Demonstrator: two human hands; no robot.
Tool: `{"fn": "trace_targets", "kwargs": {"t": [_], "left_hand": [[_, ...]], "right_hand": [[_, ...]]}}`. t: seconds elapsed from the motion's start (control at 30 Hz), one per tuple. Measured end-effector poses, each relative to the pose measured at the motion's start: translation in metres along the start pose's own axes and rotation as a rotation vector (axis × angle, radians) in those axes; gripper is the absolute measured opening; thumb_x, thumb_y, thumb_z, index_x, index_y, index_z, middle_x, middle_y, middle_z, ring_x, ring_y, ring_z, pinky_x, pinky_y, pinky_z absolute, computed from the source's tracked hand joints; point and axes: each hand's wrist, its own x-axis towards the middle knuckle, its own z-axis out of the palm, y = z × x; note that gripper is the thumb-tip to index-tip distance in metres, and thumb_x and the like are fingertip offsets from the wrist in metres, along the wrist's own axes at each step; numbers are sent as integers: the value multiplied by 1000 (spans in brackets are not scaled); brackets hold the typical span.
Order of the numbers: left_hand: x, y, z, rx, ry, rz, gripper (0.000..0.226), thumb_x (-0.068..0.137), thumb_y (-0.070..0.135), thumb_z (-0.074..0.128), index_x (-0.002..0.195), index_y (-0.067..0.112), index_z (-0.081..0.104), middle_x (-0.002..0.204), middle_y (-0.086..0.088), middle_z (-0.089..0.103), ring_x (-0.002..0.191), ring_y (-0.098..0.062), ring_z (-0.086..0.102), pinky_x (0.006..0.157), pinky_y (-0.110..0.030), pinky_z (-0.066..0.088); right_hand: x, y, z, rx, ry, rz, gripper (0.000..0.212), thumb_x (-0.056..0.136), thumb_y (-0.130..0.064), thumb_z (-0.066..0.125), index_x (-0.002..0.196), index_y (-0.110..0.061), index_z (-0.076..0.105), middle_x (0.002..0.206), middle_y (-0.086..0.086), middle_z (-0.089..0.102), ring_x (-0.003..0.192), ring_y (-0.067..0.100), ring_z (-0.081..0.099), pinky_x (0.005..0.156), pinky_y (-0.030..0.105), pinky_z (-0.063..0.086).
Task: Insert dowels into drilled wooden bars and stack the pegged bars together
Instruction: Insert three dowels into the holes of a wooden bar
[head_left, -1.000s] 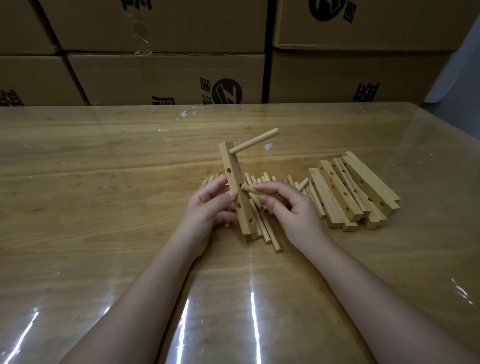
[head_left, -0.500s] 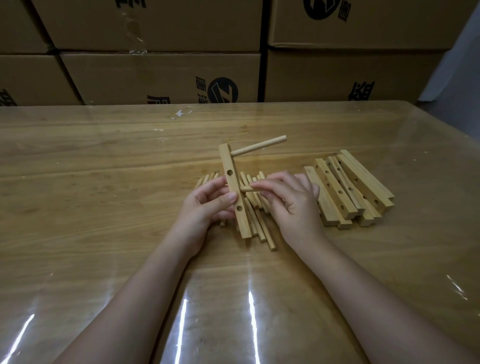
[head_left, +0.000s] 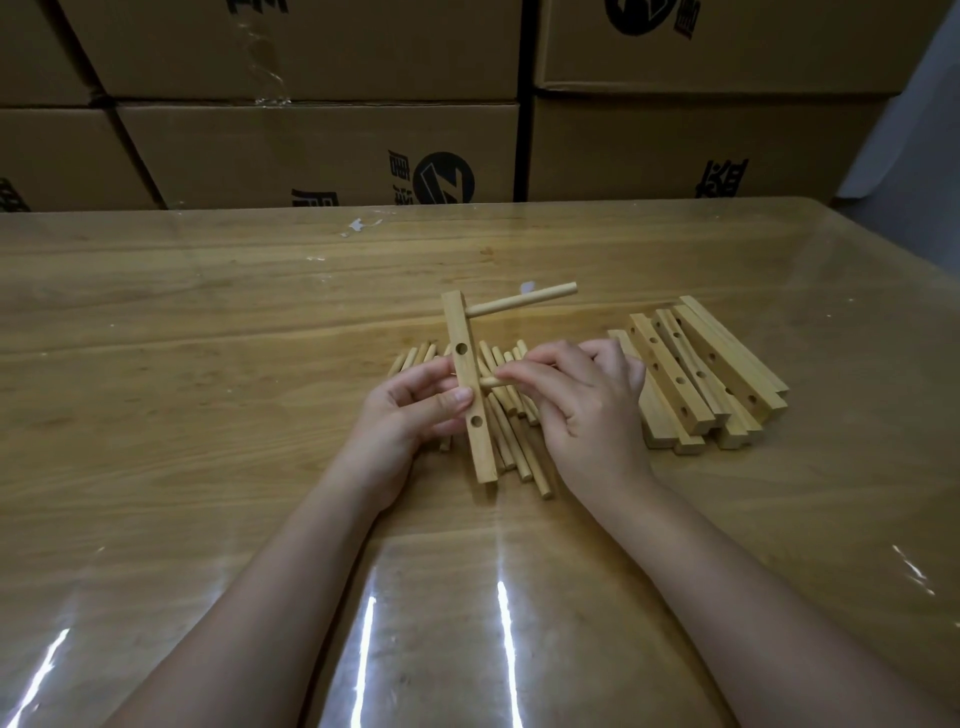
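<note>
My left hand (head_left: 410, 410) grips a drilled wooden bar (head_left: 467, 389) that stands nearly upright on the table, its lower end among loose dowels. One dowel (head_left: 522, 302) sticks out to the right from the bar's top hole. My right hand (head_left: 582, 400) pinches a second dowel (head_left: 491, 383) whose tip sits at the bar's middle hole; most of that dowel is hidden under the fingers. Two more holes in the bar show empty, above and below my left thumb.
Several loose dowels (head_left: 511, 447) lie on the table (head_left: 208, 364) behind and under the bar. A pile of drilled bars (head_left: 696, 374) lies to the right of my right hand. Cardboard boxes (head_left: 322, 150) stand along the far edge.
The bar has tipped closer to upright. My right hand has turned over the second dowel and brought it level, with its tip into the middle hole.
</note>
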Motion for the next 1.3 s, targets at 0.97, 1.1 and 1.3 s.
{"fn": "trace_targets", "kwargs": {"t": [0.97,1.1,1.3], "left_hand": [[-5,1,1,133,-10,-31,44,75,17,66,118,9,65,103,-9,69,85,-18,64,78,-32,52],[-6,2,1,167,-6,-38,48,74,19,66,121,8,63,112,-18,67,90,-21,64,82,-34,51],[-6,5,3,110,35,-47,50,75,19,66,122,4,61,106,-15,65,87,-23,59,82,-40,48]], "right_hand": [[-2,-3,0,84,-94,82,23,81,-5,66,95,-20,74,91,-6,71,83,13,47,71,27,19],[-3,-2,0,97,-122,84,22,82,-6,66,96,-21,74,91,-7,71,84,9,44,70,26,17],[-1,-2,3,118,-122,89,21,85,-11,64,101,-23,72,95,-8,70,83,10,44,70,27,17]]}}
